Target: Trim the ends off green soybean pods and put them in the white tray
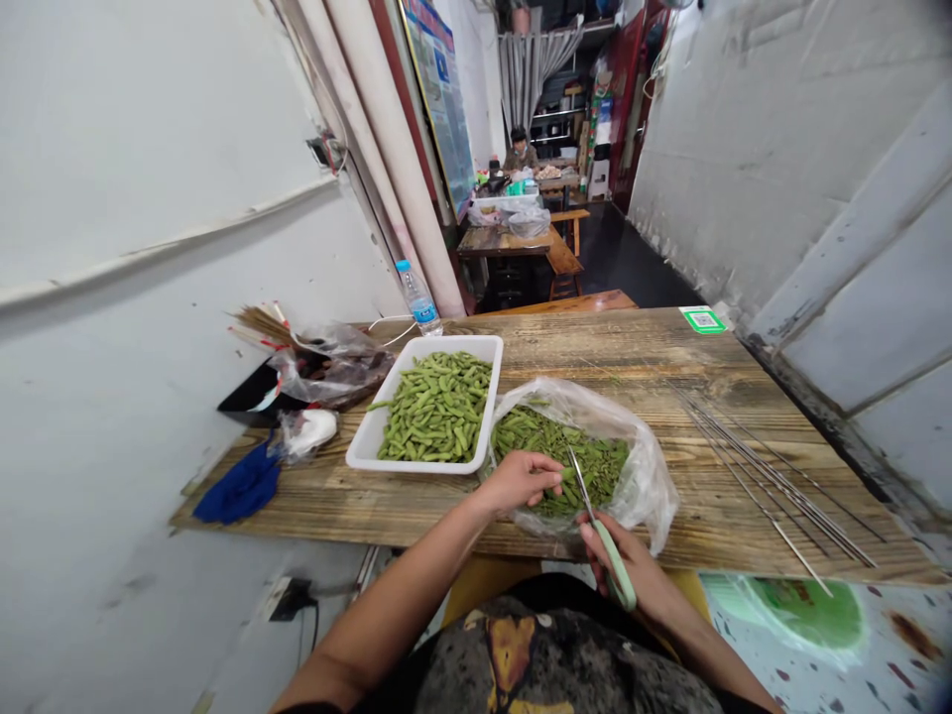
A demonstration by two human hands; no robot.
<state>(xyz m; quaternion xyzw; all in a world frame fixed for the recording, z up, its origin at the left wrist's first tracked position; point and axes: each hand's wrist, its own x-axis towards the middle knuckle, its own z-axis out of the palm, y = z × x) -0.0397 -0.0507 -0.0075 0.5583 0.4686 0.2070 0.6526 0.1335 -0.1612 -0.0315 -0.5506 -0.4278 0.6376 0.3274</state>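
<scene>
My left hand [523, 480] pinches a green edamame pod [569, 474] over a clear plastic bag [646, 481]. Inside the bag lies a heap of small green trimmings [532, 436]. My right hand [621, 555] is wrapped round the pale green handle of a pair of scissors [614, 567]. The blades point up and away from me, close beside the pod; whether they touch it I cannot tell. Left of the bag, a white plastic tray [364, 451] holds many whole pods [435, 407].
Thin metal skewers [773, 476] lie along the table's right side. A water bottle [420, 302] stands behind the tray. At the left are a blue cloth [239, 486], a small white bundle [308, 432] and a black box [260, 392] with sticks. Another person [521, 151] sits far back.
</scene>
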